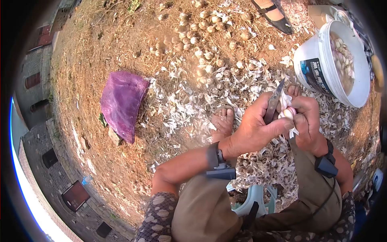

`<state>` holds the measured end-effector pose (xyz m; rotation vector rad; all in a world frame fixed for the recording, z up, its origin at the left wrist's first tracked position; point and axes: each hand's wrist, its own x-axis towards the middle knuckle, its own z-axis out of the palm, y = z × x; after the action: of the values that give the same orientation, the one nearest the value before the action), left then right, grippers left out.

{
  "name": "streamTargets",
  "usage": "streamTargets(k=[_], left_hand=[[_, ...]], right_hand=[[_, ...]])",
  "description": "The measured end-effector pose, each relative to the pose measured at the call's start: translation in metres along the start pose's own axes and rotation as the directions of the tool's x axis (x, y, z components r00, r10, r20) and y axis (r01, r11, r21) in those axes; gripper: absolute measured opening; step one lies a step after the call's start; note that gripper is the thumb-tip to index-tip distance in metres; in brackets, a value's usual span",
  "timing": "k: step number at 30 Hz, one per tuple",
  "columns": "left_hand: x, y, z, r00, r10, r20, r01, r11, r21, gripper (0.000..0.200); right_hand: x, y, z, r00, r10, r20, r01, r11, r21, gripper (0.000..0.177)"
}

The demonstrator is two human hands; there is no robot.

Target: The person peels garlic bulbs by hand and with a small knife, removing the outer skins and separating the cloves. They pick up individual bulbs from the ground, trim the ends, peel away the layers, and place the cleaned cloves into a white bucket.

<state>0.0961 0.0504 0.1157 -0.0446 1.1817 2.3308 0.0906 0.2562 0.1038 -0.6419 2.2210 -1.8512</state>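
Observation:
My left hand (256,123) is closed around a knife (275,101), its dark blade pointing up and away from me. The left thumb presses against a garlic bulb (287,113), which my right hand (308,121) grips from the other side. Loose white skin hangs from the bulb, and pinkish cloves show where it is peeled. The knife's handle is hidden inside the left hand. Both hands meet above my knees, over a litter of garlic skins (258,165) on the ground.
A white bucket (322,60) holding peeled cloves in liquid stands at the right. Several whole garlic bulbs (193,34) lie on the ground ahead. A purple mesh sack (123,103) rests at the left. Another person's shoe (278,18) is at the top. Between my legs shows a pale stool (256,199).

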Motion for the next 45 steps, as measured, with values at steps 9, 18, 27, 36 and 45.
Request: streamTargets(k=[9, 18, 27, 36, 45], left_hand=[[-0.006, 0.0, -0.004, 0.999, 0.005, -0.042, -0.006, 1.0, -0.016, 0.033], [-0.008, -0.002, -0.009, 0.998, 0.06, 0.005, -0.06, 0.986, 0.156, 0.038], [-0.009, -0.012, -0.008, 0.998, 0.056, 0.018, -0.057, 0.995, 0.085, 0.047], [-0.007, -0.004, -0.003, 0.987, -0.155, -0.039, 0.156, 0.987, 0.039, 0.042], [-0.003, 0.009, 0.004, 0.933, -0.336, -0.128, 0.315, 0.936, -0.156, 0.051]], right_hand=[[0.01, -0.011, 0.005, 0.995, 0.094, 0.031, -0.097, 0.984, 0.149, 0.05], [0.013, -0.019, 0.005, 0.997, -0.068, -0.029, 0.061, 0.977, -0.203, 0.018], [0.015, -0.016, 0.005, 0.993, 0.089, -0.071, -0.098, 0.986, -0.133, 0.022], [0.012, -0.007, 0.0, 0.85, 0.505, 0.147, -0.485, 0.645, 0.59, 0.039], [0.023, -0.043, -0.132, 0.68, 0.006, -0.733, -0.261, 0.936, -0.235, 0.031]])
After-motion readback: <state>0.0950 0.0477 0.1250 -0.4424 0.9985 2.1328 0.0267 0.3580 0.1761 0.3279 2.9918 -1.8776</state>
